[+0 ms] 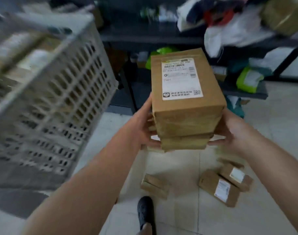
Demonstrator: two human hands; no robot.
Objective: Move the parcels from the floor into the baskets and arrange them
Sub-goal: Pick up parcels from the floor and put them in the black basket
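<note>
I hold a stack of brown cardboard parcels (185, 106) in mid-air at the centre of the view, the top one bearing a white shipping label. My left hand (143, 128) grips the stack's left side and my right hand (229, 133) grips its right side. A grey slotted plastic basket (60, 106) stands at the left, blurred, with parcels dimly visible inside. On the tiled floor below lie more brown parcels: one (155, 184) near my foot and a small group (224, 185) to the right.
A dark metal shelf rack (161, 38) stands behind, loaded with white bags, clothes and green packets (249, 80). My black shoe (145, 212) is on the pale floor tiles at the bottom centre.
</note>
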